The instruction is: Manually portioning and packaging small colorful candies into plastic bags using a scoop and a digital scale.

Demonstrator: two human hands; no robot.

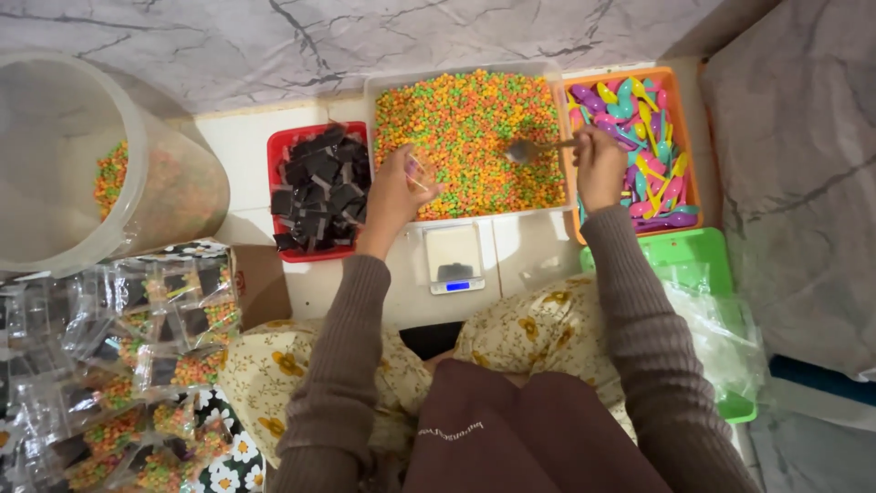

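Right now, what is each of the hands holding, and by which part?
The right hand holds a metal spoon by its handle end, the bowl in the colourful cereal tray. The left hand grips a small clear container by its side.

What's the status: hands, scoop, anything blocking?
Left hand holds a small clear plastic cup over the white tray of orange-green-yellow pellets. Right hand grips a metal spoon, bowl in the pellets. Nothing blocking.
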